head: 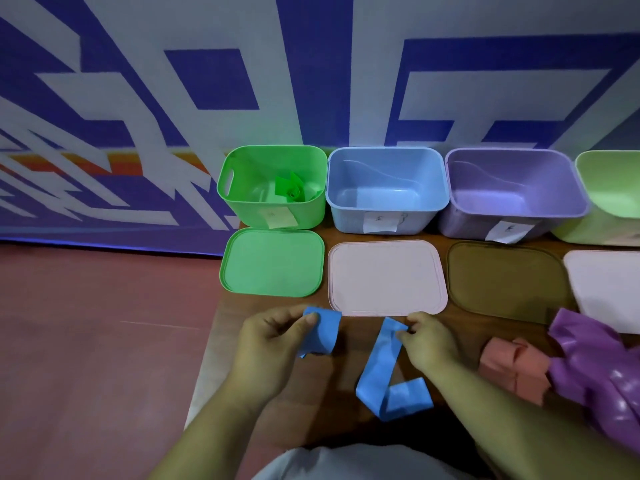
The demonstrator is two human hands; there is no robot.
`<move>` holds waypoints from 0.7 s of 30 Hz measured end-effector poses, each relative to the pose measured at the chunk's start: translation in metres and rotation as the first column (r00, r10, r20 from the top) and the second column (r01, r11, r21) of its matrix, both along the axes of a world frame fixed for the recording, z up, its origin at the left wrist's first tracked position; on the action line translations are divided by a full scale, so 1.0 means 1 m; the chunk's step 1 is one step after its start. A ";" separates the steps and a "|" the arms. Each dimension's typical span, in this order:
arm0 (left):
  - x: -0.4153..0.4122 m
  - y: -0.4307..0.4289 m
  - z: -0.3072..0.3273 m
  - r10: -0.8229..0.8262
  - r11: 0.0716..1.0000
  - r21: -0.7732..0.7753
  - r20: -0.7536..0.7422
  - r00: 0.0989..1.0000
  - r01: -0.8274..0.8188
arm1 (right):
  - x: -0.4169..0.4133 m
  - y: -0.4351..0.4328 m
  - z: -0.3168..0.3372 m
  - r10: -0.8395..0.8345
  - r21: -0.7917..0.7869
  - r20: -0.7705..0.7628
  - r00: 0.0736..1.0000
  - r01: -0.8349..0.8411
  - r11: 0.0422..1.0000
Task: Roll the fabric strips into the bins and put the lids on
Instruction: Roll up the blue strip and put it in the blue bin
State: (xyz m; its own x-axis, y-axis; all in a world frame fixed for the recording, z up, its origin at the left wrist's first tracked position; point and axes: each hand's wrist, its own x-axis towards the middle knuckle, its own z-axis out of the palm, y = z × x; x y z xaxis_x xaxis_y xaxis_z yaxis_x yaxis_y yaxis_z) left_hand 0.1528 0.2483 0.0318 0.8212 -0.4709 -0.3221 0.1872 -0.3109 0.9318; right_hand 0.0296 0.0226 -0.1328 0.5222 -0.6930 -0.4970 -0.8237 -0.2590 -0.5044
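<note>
Pinching just in front of the pink lid (386, 275), the left hand (277, 341) holds a short blue piece (320, 332) and the right hand (429, 341) the long blue strip (381, 368) by its upper end, limp and light, likely best rolled from an end.

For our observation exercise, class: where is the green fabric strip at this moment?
In the head view, the green fabric strip lies inside the green bin at the row's left end, next to the blue bin.

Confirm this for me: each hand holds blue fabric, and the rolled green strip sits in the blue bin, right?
Wrong bin. The head view shows the rolled green strip in the green bin; the blue bin shows no strip inside. The left hand and right hand do each hold blue fabric.
</note>
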 end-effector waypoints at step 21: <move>0.011 -0.031 0.039 0.111 0.986 -0.126 -0.025 0.994 -0.113 | -0.001 0.019 0.197 0.405 -0.085 0.598 0.691 -0.448 0.890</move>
State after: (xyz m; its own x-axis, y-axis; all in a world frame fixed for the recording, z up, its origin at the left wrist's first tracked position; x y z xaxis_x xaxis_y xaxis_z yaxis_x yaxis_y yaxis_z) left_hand 0.1634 0.2172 0.0707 0.8655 -0.4145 -0.2811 0.2315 -0.1665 0.9585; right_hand 0.0287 0.0413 0.0640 0.9533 -0.3010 -0.0249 -0.1676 -0.4585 -0.8727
